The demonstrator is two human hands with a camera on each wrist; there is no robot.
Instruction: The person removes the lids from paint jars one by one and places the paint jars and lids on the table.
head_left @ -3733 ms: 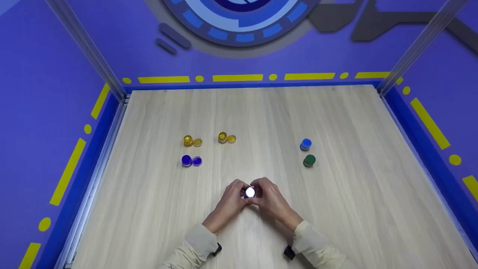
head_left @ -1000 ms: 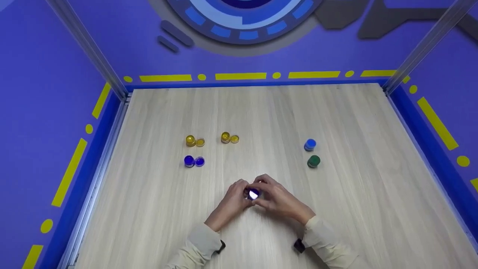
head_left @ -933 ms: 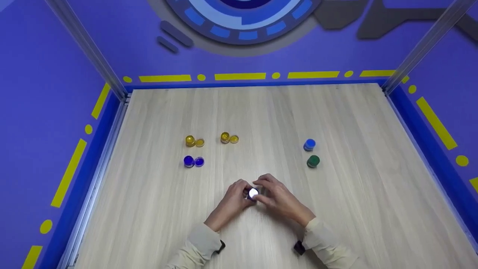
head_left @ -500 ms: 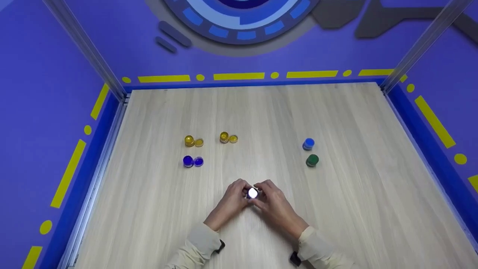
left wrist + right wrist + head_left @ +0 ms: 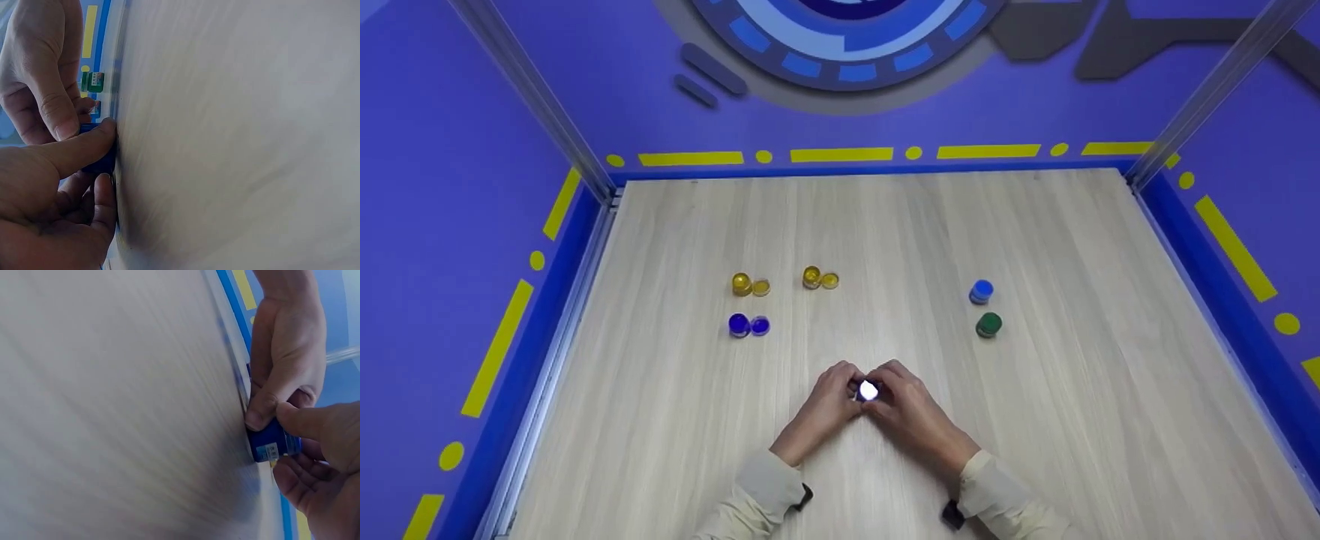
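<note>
Wood-grain tabletop (image 5: 922,225), small coloured jars (image 5: 988,325), three loose lids (image 5: 760,325)

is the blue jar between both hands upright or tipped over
Upright. The blue jar shows its round top to the head camera, and in the right wrist view its base faces the table.

A person's left hand (image 5: 292,354) held a blue jar (image 5: 264,439) close to a pale table (image 5: 112,405), its thumb pressed along the side, while the right hand (image 5: 332,467) pinched the end away from the tabletop between thumb and fingers. A white label (image 5: 268,451), its print too small to read, faced outward. Yellow strips (image 5: 243,289) marked a blue wall (image 5: 334,320) behind.
</note>
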